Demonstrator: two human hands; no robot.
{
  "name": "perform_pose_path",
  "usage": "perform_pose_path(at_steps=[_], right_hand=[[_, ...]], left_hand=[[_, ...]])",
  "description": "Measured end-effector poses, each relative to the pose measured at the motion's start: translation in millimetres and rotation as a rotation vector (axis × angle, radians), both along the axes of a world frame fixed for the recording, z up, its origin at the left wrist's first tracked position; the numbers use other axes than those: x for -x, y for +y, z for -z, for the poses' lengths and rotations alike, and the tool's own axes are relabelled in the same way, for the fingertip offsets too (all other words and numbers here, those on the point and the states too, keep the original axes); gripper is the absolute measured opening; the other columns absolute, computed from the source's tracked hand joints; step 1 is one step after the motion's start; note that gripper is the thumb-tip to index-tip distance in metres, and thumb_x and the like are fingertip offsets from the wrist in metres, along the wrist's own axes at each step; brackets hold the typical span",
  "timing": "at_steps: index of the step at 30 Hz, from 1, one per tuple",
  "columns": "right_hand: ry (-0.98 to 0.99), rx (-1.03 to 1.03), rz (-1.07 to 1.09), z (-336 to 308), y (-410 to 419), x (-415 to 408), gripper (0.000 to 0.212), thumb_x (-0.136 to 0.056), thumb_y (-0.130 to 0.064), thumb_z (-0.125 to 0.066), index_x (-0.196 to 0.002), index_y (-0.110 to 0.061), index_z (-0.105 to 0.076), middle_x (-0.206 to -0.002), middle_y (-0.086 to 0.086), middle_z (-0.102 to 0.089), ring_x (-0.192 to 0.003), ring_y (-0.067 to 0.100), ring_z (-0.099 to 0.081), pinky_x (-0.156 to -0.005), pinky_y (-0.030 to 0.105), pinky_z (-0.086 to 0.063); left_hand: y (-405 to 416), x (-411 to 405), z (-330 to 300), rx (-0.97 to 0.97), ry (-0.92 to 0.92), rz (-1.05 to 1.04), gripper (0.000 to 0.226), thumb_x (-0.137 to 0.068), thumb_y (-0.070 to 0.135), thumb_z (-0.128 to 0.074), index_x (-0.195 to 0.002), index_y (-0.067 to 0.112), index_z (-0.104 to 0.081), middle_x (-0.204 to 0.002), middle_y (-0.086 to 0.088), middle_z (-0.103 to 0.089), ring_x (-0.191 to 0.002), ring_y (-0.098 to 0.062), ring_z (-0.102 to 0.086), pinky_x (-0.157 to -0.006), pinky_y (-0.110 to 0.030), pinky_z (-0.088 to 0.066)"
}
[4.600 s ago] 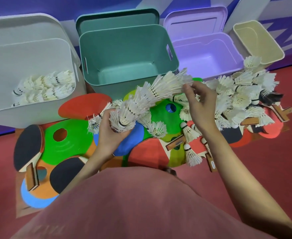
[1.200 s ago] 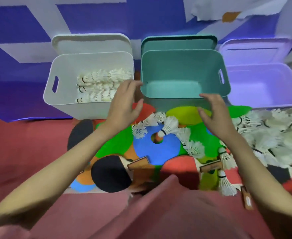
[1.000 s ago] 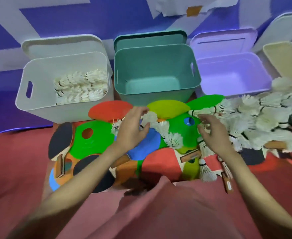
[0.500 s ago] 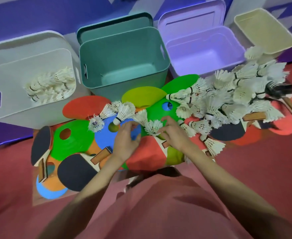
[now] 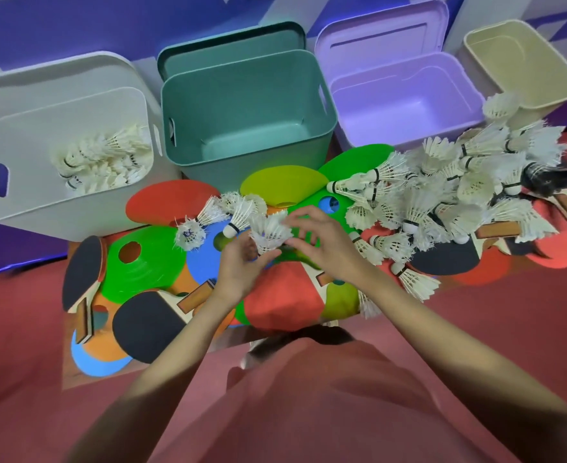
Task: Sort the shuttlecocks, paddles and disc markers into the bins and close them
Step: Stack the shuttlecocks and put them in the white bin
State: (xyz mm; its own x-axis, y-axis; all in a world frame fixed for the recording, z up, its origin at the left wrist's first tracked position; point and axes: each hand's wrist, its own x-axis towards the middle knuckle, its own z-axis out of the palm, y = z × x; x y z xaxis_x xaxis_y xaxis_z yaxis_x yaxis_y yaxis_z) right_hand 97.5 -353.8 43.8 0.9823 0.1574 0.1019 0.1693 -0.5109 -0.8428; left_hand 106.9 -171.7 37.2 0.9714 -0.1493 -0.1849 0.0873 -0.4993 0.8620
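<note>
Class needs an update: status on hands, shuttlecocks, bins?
Left hand holds a shuttlecock; right hand touches it. White bin part-filled. Loose shuttlecock pile remains.

Red floor (image 5: 509, 329) filling the lower part of the view, purple-blue wall (image 5: 58, 25) behind, broken by pale angular shapes, bluish light along its base, soft even lighting overall

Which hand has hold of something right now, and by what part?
The left hand holds a shuttlecock near its cork end, feather skirt pointing up. The right hand reaches to it, thumb and fingertips at the feathers; whether it grips cannot be told.
</note>
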Motion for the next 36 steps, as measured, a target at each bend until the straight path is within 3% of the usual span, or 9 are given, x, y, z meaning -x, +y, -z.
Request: perform_pose_path(at_steps=[4, 8, 12, 16, 19, 24, 27, 32, 36], right_hand=[[0.11, 0.234, -0.026, 12.9, 13.7, -27.9, 0.065, -0.091, -0.012, -0.056, -0.147, -0.021, -0.026, -0.136, 0.002, -0.042, -0.089, 0.016, -0.06, -0.076, 0.037, -0.051], [0.19, 0.521, -0.141, 28.2, 20.8, -51.1, 0.051, -0.091, -0.005, -0.052, -0.14, -0.013, -0.04, -0.14, 0.009, -0.041, -0.116, 0.03, -0.053, -0.088, 0.04, -0.048], [0.145, 0.738, -0.103, 26.7, 17.9, -52.5, 0.022, -0.092, -0.013, -0.052, -0.111, -0.008, -0.062, -0.113, 0.01, -0.059, -0.105, 0.03, -0.058, -0.074, 0.04, -0.047], [-0.126, 0.328, 0.261, 0.0, 14.2, -36.9, 0.013, -0.092, -0.018, -0.059, -0.091, -0.008, -0.066, -0.085, 0.0, -0.059, -0.067, 0.008, -0.052, -0.058, 0.028, -0.039], [-0.193, -0.007, 0.203, -29.9, 26.3, -25.3, 0.01, -0.091, -0.012, -0.061, -0.086, -0.007, -0.069, -0.082, -0.003, -0.061, -0.071, -0.005, -0.052, -0.064, 0.009, -0.034], [-0.127, 0.045, -0.108, -21.8, 57.4, -19.8, 0.021, -0.093, -0.018, -0.056, -0.097, -0.005, -0.071, -0.094, -0.005, -0.061, -0.09, 0.012, -0.059, -0.078, 0.023, -0.047], [-0.047, 0.044, -0.169, -19.0, 71.4, -22.5, 0.025, -0.092, -0.026, -0.057, -0.106, -0.01, -0.069, -0.1, -0.011, -0.058, -0.082, 0.003, -0.056, -0.076, 0.024, -0.048], [-0.076, -0.037, 0.173, -21.0, 78.7, -31.7, 0.029, -0.095, -0.023, -0.054, -0.123, -0.015, -0.058, -0.109, -0.003, -0.05, -0.073, 0.003, -0.051, -0.069, 0.01, -0.038], [0.278, 0.095, 0.356, 9.0, 82.8, -58.6, 0.049, -0.086, -0.022, -0.069, -0.127, -0.002, -0.051, -0.111, 0.005, -0.052, -0.077, 0.015, -0.057, -0.076, 0.024, -0.045]], left_hand=[[28.5, -0.8, 10.9, -0.052, -0.022, -0.157, 0.036, -0.074, 0.015, -0.081, -0.066, 0.02, -0.046, -0.053, 0.005, -0.039, -0.051, -0.011, -0.032, -0.05, -0.027, -0.027], [48.4, 2.3, 12.9, -0.078, -0.021, -0.155, 0.028, -0.073, 0.016, -0.082, -0.074, 0.01, -0.054, -0.057, -0.013, -0.048, -0.054, -0.015, -0.036, -0.051, -0.036, -0.03], [66.4, 2.9, 19.6, -0.124, -0.017, -0.143, 0.038, -0.071, 0.031, -0.081, -0.087, 0.003, -0.06, -0.07, -0.019, -0.061, -0.06, -0.027, -0.052, -0.058, -0.049, -0.044], [69.4, 1.3, 17.9, -0.107, -0.025, -0.149, 0.029, -0.072, 0.025, -0.081, -0.083, 0.013, -0.057, -0.066, 0.003, -0.061, -0.061, -0.004, -0.058, -0.057, -0.021, -0.046], [64.8, -3.5, 14.6, -0.091, -0.043, -0.142, 0.026, -0.073, 0.013, -0.081, -0.092, 0.016, -0.062, -0.075, 0.006, -0.065, -0.067, -0.012, -0.061, -0.061, -0.028, -0.047], [64.0, -13.1, 11.3, -0.024, -0.042, -0.075, 0.038, -0.073, 0.023, -0.081, -0.105, 0.014, -0.062, -0.091, -0.003, -0.07, -0.082, -0.026, -0.065, -0.071, -0.04, -0.051], [72.0, -15.3, 8.0, 0.012, -0.056, -0.059, 0.051, -0.07, 0.042, -0.074, -0.111, 0.015, -0.059, -0.098, 0.002, -0.07, -0.088, -0.022, -0.066, -0.076, -0.042, -0.052], [100.4, -13.8, 7.8, 0.036, -0.073, -0.146, 0.059, -0.069, 0.045, -0.072, -0.118, 0.016, -0.058, -0.106, 0.011, -0.066, -0.098, -0.014, -0.065, -0.081, -0.033, -0.052], [118.2, -6.5, 15.1, 0.023, -0.054, -0.158, 0.05, -0.074, 0.03, -0.078, -0.118, 0.019, -0.058, -0.106, 0.018, -0.064, -0.097, -0.004, -0.062, -0.085, -0.032, -0.052]])
